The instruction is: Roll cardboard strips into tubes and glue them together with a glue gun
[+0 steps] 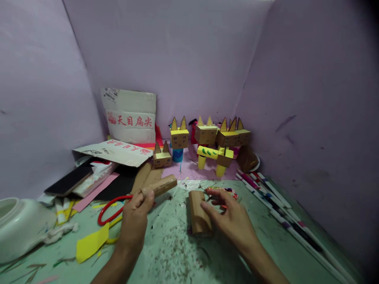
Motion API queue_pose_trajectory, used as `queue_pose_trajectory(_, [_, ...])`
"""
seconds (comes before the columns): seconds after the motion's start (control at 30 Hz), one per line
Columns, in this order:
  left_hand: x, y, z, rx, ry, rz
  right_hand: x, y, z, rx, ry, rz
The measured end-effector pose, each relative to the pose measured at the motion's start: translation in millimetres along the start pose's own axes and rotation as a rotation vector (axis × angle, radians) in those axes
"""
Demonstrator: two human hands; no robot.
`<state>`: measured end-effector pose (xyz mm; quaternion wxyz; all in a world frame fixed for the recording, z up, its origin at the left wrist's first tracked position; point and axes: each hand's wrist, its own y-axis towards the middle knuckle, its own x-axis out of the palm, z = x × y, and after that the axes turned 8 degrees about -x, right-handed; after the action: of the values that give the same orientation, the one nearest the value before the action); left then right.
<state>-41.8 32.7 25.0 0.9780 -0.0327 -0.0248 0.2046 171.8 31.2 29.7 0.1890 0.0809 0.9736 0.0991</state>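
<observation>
A brown cardboard tube (161, 186) is gripped near its left end by my left hand (136, 213), its free end pointing right and slightly up. On the green tabletop lies a second cardboard tube (199, 213), looking somewhat flattened. My right hand (231, 221) is at this tube's right side with fingers apart. Its thumb reaches the tube's edge; whether it touches, I cannot tell. Behind the right fingers is a small multicoloured patterned item (227, 192), partly hidden. Red-handled scissors (108, 211) lie just left of my left hand.
Cardboard animal figures (179, 139) and a yellow tube animal (207, 152) stand at the back. Several marker pens (275, 197) line the right side. At left are a white pot (23, 225), a dark phone-like slab (69, 179), cardboard sheets (115, 152) and yellow paper (92, 242).
</observation>
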Motion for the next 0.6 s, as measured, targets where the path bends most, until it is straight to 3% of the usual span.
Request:
queue_pose_trajectory(0.13, [8.2, -16, -12, 0.236, 0.334, -0.098, 11, -12, -5, 0.042, -0.287, -0.14])
queue_pose_trajectory(0.2, [12.4, -25, -18, 0.363, 0.535, -0.133, 15, -14, -6, 0.063, -0.299, -0.165])
queue_pose_trajectory(0.3, [16.4, -34, -22, 0.44, 0.724, -0.2, 16, -9, -1, 0.201, 0.046, -0.102])
queue_pose_trajectory(0.4, [16.6, -36, -19, 0.526, 0.776, -0.265, 15, -4, 5, 0.329, 0.348, -0.098])
queue_pose_trajectory(0.6, [11.6, -35, -14, 0.798, 0.787, -0.193, 20, -7, 5, 0.456, 0.675, -0.157])
